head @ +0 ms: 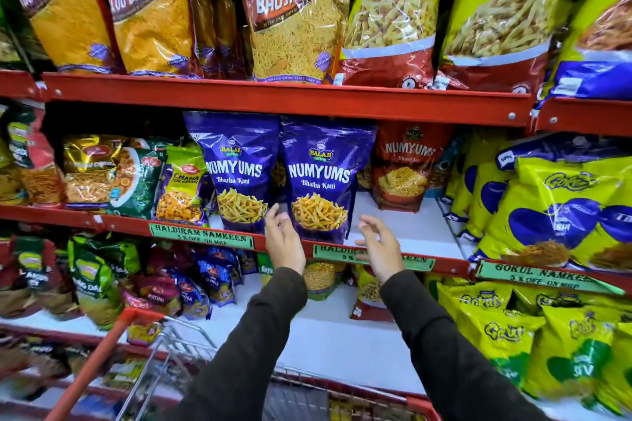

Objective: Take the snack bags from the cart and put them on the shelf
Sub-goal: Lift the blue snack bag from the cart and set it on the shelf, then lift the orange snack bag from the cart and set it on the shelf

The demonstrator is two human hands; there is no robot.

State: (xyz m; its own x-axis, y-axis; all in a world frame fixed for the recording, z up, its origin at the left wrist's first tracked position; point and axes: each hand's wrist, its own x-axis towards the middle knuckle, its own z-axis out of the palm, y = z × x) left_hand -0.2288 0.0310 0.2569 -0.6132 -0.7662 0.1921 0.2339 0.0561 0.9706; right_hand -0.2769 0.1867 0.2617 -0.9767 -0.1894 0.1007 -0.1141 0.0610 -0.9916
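Two purple Numyums snack bags stand upright side by side on the middle shelf [403, 239]: the left bag [239, 171] and the right bag [323, 178]. My left hand [282, 239] is open just below the gap between them, fingertips near the lower left corner of the right bag. My right hand [379, 246] is open, palm facing left, a little right of that bag and apart from it. Neither hand holds anything. The cart [191, 362] with its red rim is at the bottom, mostly hidden by my dark sleeves.
A red Numyums bag [407, 167] stands further back on the same shelf, with bare white shelf in front of it. Yellow Gokul bags [561, 208] fill the right side. Small Haldiram packs [178, 184] crowd the left. Big bags line the upper shelf [290, 10].
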